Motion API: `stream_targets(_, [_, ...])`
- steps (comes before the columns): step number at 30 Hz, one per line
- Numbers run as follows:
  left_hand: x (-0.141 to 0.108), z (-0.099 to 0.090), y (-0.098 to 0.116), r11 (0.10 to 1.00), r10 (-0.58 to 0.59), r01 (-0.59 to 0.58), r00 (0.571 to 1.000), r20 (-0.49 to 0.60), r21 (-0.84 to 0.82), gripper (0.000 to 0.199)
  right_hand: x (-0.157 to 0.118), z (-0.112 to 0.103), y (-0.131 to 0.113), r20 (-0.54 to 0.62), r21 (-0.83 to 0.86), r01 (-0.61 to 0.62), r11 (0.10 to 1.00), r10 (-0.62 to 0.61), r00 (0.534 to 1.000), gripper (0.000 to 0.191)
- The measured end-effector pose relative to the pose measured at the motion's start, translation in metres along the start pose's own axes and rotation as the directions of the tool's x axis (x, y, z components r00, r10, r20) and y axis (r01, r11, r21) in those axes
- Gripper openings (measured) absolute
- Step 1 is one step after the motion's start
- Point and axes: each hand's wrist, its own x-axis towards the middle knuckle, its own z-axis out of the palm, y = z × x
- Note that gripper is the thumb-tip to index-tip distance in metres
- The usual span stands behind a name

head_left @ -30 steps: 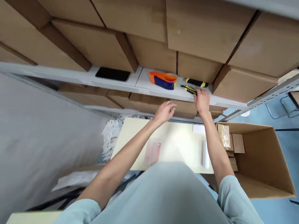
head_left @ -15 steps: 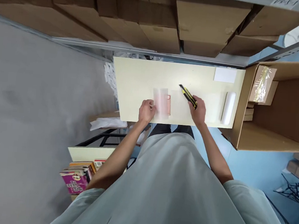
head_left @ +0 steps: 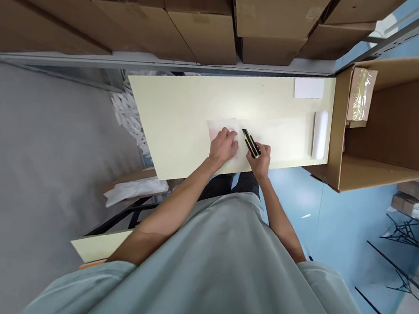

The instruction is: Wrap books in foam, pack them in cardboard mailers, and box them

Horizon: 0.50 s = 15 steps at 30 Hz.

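Utility knife, black and yellow (head_left: 251, 146): sitting closer to the left hand (head_left: 224, 144) than half a second ago; pointing its blade end away from the body, slanting leftward. Whether the tip is touching anything, cannot tell.
Right hand (head_left: 260, 161): holding the knife, fingers clamping around its handle, over the near edge of the table (head_left: 175, 123).
Translucent sheet, pinkish (head_left: 216, 127): lying on the table, near half, showing its upper left corner; the left hand is hiding much of the remainder.
Left hand: reaching farther right than before, lying over the sheet; fingers bending and bunching. Whether they are pinching it, cannot tell.
White roll-shaped item (head_left: 319, 135): lying near the table's right end, well apart from both hands.
White card (head_left: 309, 87): lying flat toward the far right corner.
Cardboard box, open (head_left: 337, 135): standing just beside the table's right end, containing a taped carton (head_left: 358, 95).
Shelf (head_left: 312, 66): running along the far side, bearing brown cartons (head_left: 277, 14).
White strips (head_left: 133, 121): lying heaped beside the table's left end.
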Motion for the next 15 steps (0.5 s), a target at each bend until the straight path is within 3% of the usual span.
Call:
stream_targets(6, [0.0, 0.003, -0.008, 0.999, 0.033, -0.032, 0.999, -0.023, 0.025, 0.04, -0.005, 0.021, -0.001, -0.127, 0.114, -0.076, 0.991, 0.09, 0.988, 0.045])
stream_targets(9, [0.002, 0.004, -0.014, 0.999, 0.044, -0.044, 0.999, -0.032, -0.008, 0.044, -0.006, 0.022, -0.005, -0.107, 0.15, -0.117, 0.982, 0.133, 0.985, 0.05])
stream_targets(15, [0.015, 0.005, -0.027, 0.998, 0.044, -0.044, 0.999, -0.016, -0.049, 0.075, 0.004, 0.024, -0.029, -0.008, -0.008, 0.053, 0.999, -0.053, 0.999, 0.06])
